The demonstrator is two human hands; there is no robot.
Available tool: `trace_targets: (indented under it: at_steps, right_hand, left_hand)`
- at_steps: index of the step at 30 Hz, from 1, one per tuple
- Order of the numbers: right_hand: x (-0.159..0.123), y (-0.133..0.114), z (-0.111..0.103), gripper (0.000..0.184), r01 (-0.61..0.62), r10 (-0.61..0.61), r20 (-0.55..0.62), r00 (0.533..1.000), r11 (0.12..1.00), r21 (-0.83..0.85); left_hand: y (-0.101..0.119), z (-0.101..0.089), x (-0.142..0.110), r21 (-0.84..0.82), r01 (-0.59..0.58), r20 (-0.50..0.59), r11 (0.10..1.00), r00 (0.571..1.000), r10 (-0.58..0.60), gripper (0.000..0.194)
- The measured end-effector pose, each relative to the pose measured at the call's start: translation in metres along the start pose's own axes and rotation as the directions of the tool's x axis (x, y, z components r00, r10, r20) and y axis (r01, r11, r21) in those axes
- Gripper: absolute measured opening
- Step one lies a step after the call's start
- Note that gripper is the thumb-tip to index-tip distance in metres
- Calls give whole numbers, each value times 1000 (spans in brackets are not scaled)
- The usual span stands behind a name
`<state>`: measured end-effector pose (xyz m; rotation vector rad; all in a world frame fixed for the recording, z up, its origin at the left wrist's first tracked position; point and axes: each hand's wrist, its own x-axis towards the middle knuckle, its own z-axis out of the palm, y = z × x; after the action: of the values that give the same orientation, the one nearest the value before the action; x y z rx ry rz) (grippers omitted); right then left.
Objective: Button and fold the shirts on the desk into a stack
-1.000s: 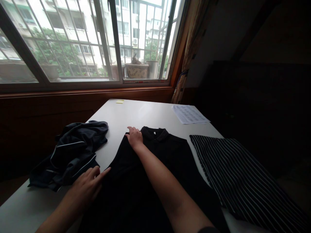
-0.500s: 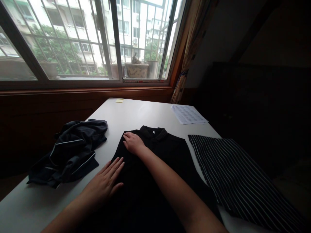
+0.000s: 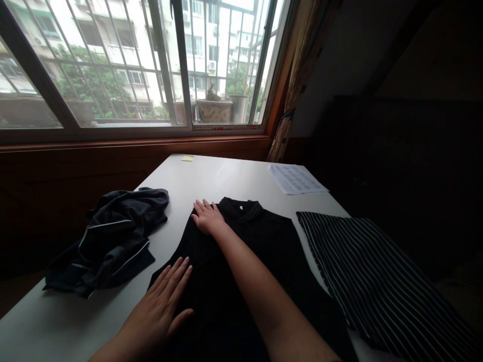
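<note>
A black collared shirt (image 3: pixel 260 256) lies spread on the white table (image 3: pixel 211 176), its collar toward the window. Flat on the shirt's left side rests my left hand (image 3: pixel 162 296), fingers stretched out and thumb apart. My right hand (image 3: pixel 208 216) reaches across to the shirt's left shoulder, beside the collar, and lies on the cloth with its fingers extended. Neither hand grips anything. The lower part of the shirt is dark and partly covered by my forearms.
A crumpled dark garment with white piping (image 3: pixel 113 236) lies at the left table edge. On the right is a striped dark cloth (image 3: pixel 370 266). Printed papers (image 3: pixel 296 178) and a yellow sticky note (image 3: pixel 187 158) lie toward the far edge, below a barred window (image 3: pixel 124 65).
My left hand has slid down the shirt's left side, toward me. The right hand's fingers have straightened at the shoulder. The view has shifted slightly.
</note>
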<state>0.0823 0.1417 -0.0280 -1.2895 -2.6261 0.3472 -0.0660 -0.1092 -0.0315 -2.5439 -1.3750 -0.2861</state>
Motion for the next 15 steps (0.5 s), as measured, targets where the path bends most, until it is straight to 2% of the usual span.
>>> trace_targets:
  at_steps: [6,12,15]
  right_hand:
    - [9,4,0,62,-40,40,-41,998,999,2]
    - [1,-1,-4,54,-64,60,-198,978,998,-13]
    - [-8,-4,-11,47,-28,19,-236,971,999,-32]
  left_hand:
    - [7,0,-9,55,47,-32,997,998,-46,81]
    - [7,2,-7,67,60,-21,996,998,-59,82]
    - [7,2,-7,76,59,-28,995,998,-57,82]
